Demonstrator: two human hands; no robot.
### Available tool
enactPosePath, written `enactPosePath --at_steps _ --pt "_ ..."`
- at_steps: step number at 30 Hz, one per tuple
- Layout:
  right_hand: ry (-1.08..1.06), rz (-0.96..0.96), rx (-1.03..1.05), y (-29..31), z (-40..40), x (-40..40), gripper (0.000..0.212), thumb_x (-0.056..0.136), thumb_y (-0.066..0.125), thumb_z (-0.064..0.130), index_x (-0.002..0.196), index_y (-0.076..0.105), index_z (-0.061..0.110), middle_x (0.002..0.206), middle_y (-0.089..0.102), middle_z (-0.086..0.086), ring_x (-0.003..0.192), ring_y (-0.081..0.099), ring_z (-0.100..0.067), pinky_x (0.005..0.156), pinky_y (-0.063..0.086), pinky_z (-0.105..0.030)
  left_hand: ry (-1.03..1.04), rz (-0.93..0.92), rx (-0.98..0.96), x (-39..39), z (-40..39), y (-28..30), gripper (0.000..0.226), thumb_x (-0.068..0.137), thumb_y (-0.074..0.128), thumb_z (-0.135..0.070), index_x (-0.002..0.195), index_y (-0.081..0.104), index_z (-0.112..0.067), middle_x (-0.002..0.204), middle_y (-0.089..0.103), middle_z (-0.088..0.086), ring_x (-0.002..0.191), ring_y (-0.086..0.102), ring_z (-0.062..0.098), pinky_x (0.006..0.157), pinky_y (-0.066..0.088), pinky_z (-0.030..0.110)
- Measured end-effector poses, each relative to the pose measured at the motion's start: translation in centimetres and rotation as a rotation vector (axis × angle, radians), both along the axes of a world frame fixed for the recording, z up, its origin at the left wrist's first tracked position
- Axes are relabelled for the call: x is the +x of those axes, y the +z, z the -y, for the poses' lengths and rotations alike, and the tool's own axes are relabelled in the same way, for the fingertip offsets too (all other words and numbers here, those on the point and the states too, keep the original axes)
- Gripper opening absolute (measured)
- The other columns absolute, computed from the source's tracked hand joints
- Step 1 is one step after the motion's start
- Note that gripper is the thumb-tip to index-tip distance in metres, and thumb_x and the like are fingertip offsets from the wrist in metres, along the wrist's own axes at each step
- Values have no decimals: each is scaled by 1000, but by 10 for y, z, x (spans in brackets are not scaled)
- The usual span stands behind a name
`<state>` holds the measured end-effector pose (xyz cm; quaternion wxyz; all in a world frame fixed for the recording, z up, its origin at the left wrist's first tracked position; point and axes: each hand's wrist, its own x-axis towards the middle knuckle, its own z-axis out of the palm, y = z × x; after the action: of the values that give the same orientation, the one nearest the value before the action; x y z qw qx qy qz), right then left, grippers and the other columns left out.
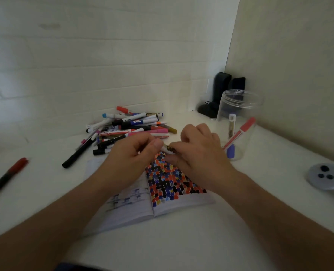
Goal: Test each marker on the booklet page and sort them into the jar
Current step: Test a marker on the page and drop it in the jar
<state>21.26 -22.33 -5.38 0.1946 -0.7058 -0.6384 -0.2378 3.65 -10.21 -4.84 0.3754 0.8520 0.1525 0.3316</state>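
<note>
At the far left a red-and-black marker [6, 178] lies on the white table [44, 192], its lower end cut off by the frame edge. Farther right a pile of markers [127, 130] lies in a heap against the tiled wall, most with their long axes running roughly left to right; one black marker [78, 153] slants down to the left out of the pile. The left hand [130, 159] reaches in from below, fingers curled, thumb and forefinger pinching one end of a small marker [169, 149]. That marker lies nearly level, just above the open booklet [162, 192]; most of it is hidden by both hands, so its colour and cap are hard to make out. The right hand [199, 153] grips its other end with bent fingers. The booklet's right page is full of coloured dabs. To the right stands a clear jar [238, 122] holding three markers, leaning or upright. A grey controller [326, 178] is cut off at the right edge.
</note>
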Motion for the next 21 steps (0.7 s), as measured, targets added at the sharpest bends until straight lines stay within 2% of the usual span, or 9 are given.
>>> enactPosePath --at_steps 2,4,7,10,11,13,15,18,21 --pt "107 -299 5 6 3 -2 22 95 55 57 88 65 39 75 43 15 79 41 -9 68 31 -33 -69 71 -64 -1 0 1 33 104 41 -56 94 68 -39 78 62 -10 72 57 5 67 46 17" --pt "309 -871 -63 9 7 -3 15 100 61 38 88 70 42 70 57 1 70 50 -8 65 44 -31 -78 32 -52 -1 -2 0 29 101 44 -53 110 66 -37 98 67 -16 91 63 4 76 50 17" --pt "592 -1509 -171 10 18 3 23 99 63 12 112 76 24 87 70 -9 80 62 -20 72 52 -32 -84 -132 73 -1 -2 -4 30 98 51 -56 120 62 -37 111 63 -21 103 61 3 82 52 22" --pt "826 -1864 -508 11 25 19 52 92 50 -8 135 67 15 113 72 -13 97 68 -26 84 55 -36 -80 -175 88 -1 -3 -9 27 97 57 -45 122 65 -39 105 71 -11 97 66 10 85 55 40" --pt "857 -1919 -615 10 25 25 54 92 48 -7 140 63 13 120 71 -14 100 68 -27 87 56 -36 -78 -170 81 -1 -4 -10 23 98 60 -38 120 66 -40 103 72 -11 96 67 11 85 54 38" --pt "865 -1956 -734 10 25 31 49 92 54 10 141 61 10 123 69 -17 103 67 -28 87 56 -35 -86 -158 125 0 -6 -11 26 97 66 -28 116 67 -45 104 71 -18 97 65 5 82 51 23" --pt "739 -1910 -731 13 24 33 36 91 67 31 123 72 14 111 71 -18 93 68 -27 77 58 -33 -80 -172 201 1 -5 -12 32 98 66 -23 121 66 -46 105 69 -23 100 61 0 80 47 13" --pt "446 -1486 -575 22 31 30 12 94 74 24 103 69 20 96 76 -16 77 67 -28 68 59 -34 -57 -178 222 1 -7 -18 34 102 59 -21 125 61 -45 106 66 -23 100 60 1 81 47 15" --pt "129 -903 -573 23 32 17 26 102 62 15 117 54 35 97 76 0 80 72 -18 77 62 -37 -30 -214 279 1 -7 -26 23 100 62 -27 121 61 -37 99 67 -21 91 61 1 74 48 21"
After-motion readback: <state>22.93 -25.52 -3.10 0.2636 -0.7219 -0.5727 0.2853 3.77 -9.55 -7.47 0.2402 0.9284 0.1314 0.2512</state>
